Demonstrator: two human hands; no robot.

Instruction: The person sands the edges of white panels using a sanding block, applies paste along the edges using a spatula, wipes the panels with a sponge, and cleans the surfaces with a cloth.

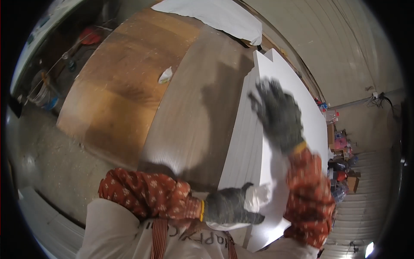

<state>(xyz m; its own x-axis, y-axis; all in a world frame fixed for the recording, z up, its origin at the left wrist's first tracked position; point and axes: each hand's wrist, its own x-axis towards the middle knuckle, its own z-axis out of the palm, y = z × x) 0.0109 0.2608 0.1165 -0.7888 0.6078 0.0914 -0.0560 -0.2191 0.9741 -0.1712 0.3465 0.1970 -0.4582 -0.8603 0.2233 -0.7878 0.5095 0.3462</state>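
Observation:
A stack of long white panels (280,172) lies to the right, its layered edges facing the wood-grain surface. Over the top panel my right hand (278,114), in a dark grey glove with a yellow cuff, stretches forward with its fingers apart and nothing in them. Slightly blurred, it may be touching the panel; I cannot tell. Close to my body my left hand (228,206), gloved alike, is closed around a crumpled white cloth (257,198) at the near end of the stack. Red flowered sleeves cover both forearms.
Left of the stack lies a brown wood-grain board (185,103), beside a yellowish wooden tabletop (125,82) bearing a small white scrap (165,75). White sheeting (215,15) covers the far end. A bucket (41,95) stands on the floor at left; bottles and boxes (340,168) line the right.

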